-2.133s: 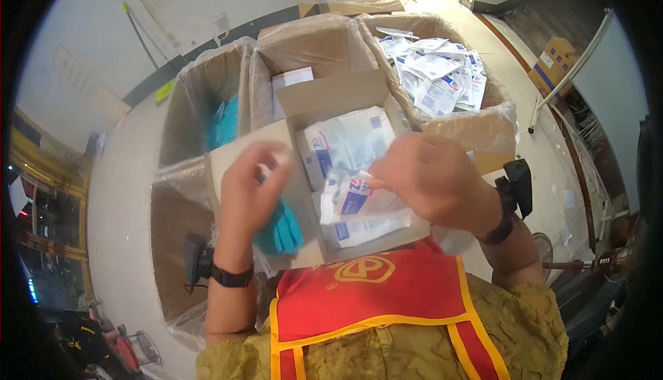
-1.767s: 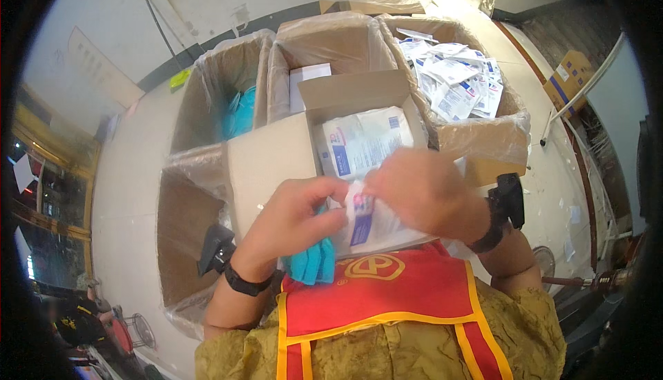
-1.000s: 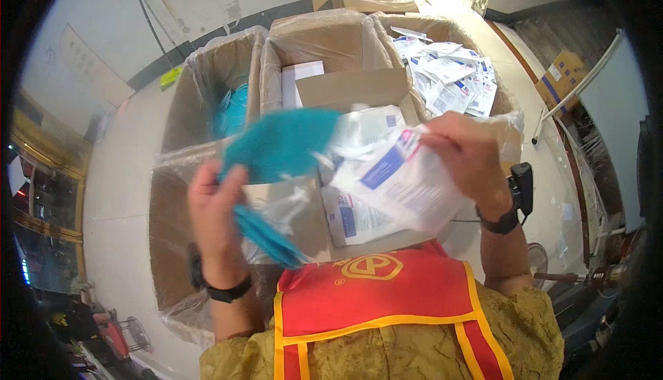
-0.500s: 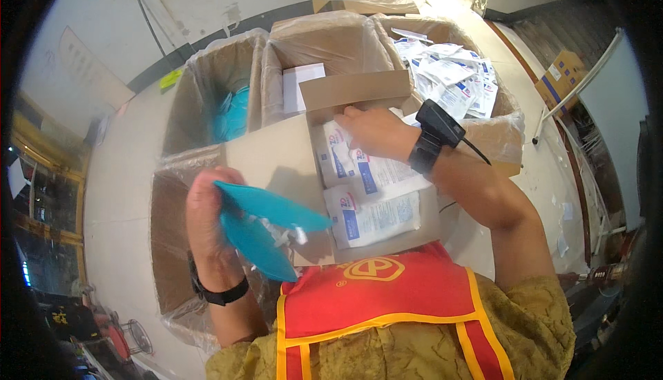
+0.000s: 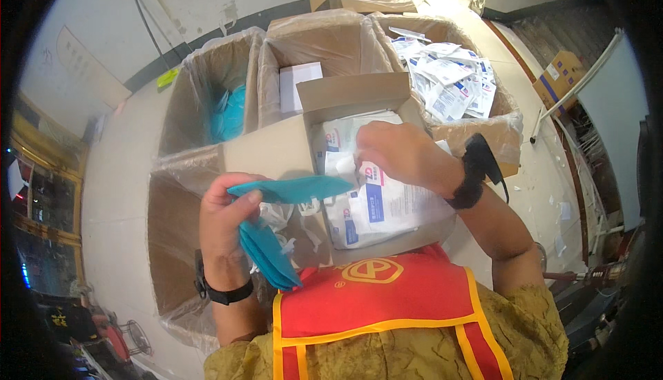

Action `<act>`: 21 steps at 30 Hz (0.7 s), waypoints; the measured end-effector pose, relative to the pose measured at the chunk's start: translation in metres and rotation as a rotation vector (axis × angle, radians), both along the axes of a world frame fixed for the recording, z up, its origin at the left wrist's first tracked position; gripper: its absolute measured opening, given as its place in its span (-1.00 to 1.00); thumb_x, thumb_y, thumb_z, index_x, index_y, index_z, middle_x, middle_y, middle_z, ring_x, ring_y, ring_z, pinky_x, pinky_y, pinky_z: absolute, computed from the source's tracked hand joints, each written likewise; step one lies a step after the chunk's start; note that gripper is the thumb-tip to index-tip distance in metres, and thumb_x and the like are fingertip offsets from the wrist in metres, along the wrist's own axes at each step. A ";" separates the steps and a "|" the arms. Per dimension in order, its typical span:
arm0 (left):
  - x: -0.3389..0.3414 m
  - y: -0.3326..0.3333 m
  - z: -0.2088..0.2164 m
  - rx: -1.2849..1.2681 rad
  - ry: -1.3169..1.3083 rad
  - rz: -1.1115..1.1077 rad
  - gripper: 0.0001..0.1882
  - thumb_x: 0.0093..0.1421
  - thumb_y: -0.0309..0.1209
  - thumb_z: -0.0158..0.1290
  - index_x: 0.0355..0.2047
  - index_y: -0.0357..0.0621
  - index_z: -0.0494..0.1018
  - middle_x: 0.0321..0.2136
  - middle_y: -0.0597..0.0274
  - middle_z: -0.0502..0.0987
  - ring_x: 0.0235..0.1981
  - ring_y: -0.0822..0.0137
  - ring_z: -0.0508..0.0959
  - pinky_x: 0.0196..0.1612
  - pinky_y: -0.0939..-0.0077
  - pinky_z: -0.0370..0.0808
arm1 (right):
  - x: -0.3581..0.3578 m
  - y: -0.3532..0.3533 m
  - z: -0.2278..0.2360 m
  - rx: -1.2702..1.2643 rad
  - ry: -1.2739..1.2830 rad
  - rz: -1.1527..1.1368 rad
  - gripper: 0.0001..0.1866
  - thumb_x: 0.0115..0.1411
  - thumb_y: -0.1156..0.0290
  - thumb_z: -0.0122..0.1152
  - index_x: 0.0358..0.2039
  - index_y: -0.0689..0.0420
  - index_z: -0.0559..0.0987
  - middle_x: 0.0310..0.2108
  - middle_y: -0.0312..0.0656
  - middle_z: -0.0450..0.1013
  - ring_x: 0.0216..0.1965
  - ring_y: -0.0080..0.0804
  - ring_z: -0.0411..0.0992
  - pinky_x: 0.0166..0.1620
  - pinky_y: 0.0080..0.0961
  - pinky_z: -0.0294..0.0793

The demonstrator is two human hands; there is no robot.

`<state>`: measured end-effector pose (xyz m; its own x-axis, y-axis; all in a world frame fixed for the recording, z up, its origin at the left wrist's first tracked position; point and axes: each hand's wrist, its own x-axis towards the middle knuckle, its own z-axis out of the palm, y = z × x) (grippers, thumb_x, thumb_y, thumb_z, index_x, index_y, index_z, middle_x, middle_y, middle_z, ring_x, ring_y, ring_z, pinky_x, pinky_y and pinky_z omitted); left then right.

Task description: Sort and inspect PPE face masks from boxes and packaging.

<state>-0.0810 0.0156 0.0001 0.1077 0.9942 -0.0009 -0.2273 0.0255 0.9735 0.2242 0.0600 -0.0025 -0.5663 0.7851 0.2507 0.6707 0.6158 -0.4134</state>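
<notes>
My left hand (image 5: 231, 211) is closed around a bundle of teal sheets (image 5: 290, 188), thumb on top. The bundle splays into an upper and a lower part, with crumpled white scraps (image 5: 277, 215) between them. An open carton (image 5: 353, 91) in front of me holds flat white packets (image 5: 407, 204) with blue and pink print. Inside that carton, my right hand (image 5: 397, 152) has its fingers curled down onto a white packet (image 5: 373, 176); the fingertips are partly hidden.
Behind stand plastic-lined boxes: one with teal sheets (image 5: 229, 114), one with a white flat piece (image 5: 299, 84), one heaped with white packets (image 5: 452, 79). A large lined box (image 5: 173, 235) sits at left under my left hand. A brown carton (image 5: 558, 79) lies far right.
My right hand has moved nearer and to the right, and a packet under it has shifted toward me. My left hand has tilted the teal sheets, the upper part now nearly level.
</notes>
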 end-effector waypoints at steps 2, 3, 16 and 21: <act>0.001 0.000 0.002 0.018 -0.017 0.015 -0.85 0.09 -0.43 0.17 -0.33 -0.16 0.46 -0.38 0.24 0.54 -0.44 0.52 0.42 -0.42 0.66 0.35 | 0.002 -0.010 0.010 0.064 0.053 0.019 -0.85 0.13 0.42 0.11 -0.30 0.17 0.44 -0.35 -0.07 0.40 -0.28 -0.03 0.43 -0.24 -0.23 0.43; 0.003 0.001 0.002 0.021 -0.015 0.011 -0.85 0.09 -0.43 0.17 -0.33 -0.16 0.46 -0.38 0.24 0.54 -0.44 0.52 0.42 -0.42 0.66 0.35 | 0.002 -0.014 0.016 0.126 0.103 0.038 -0.86 0.12 0.44 0.10 -0.29 0.18 0.44 -0.34 -0.07 0.40 -0.29 -0.04 0.43 -0.26 -0.25 0.43; 0.051 0.011 0.024 0.325 0.219 -0.020 -0.75 0.18 -0.32 0.11 -0.55 -0.11 0.32 -0.56 0.34 0.37 -0.53 0.53 0.31 -0.44 0.66 0.27 | 0.001 -0.059 0.073 0.277 -0.031 0.080 -0.87 0.06 0.49 0.06 -0.33 0.11 0.46 -0.38 -0.13 0.38 -0.34 -0.18 0.46 -0.37 -0.35 0.47; 0.065 0.001 0.040 0.443 0.546 -0.293 -0.83 0.01 -0.50 0.22 -0.34 -0.19 0.55 -0.52 0.34 0.43 -0.49 0.53 0.38 -0.39 0.64 0.33 | 0.002 -0.068 0.079 0.168 0.004 0.143 -0.91 0.10 0.46 0.06 -0.35 0.12 0.44 -0.40 -0.13 0.37 -0.36 -0.15 0.46 -0.38 -0.32 0.46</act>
